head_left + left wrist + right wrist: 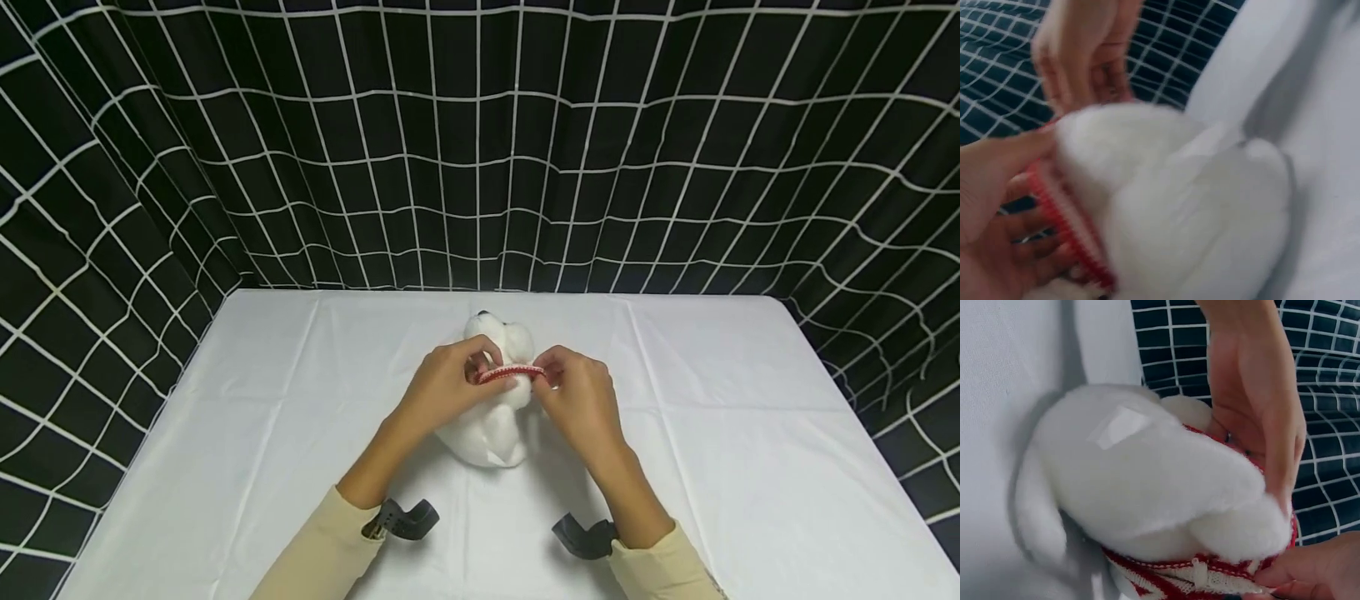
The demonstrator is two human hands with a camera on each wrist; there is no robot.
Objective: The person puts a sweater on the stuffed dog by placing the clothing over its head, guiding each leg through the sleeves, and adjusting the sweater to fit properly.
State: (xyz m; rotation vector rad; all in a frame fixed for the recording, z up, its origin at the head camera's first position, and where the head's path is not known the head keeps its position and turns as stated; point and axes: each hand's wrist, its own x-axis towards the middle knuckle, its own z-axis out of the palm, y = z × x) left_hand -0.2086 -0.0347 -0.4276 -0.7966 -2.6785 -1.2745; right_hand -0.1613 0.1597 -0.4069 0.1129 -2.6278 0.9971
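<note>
A white plush toy animal (480,437) sits on the white-covered table, its dark nose pointing to the far side. Around part of it runs a red-and-white knitted garment (1179,575), whose red edge (512,372) is stretched between both hands. On its left end, my left hand (450,379) pinches the knit between thumb and fingers. Opposite, my right hand (583,396) grips the other end with thumb and fingertips. The left wrist view shows the red band (1069,222) lying against the plush body. A small white tag (1124,427) sticks out of the fur.
A white cloth (750,433) with fold creases covers the table. Behind it and at both sides hangs a dark curtain (495,192) with a white grid. Each wrist carries a dark camera mount (408,521) jutting inward over the table.
</note>
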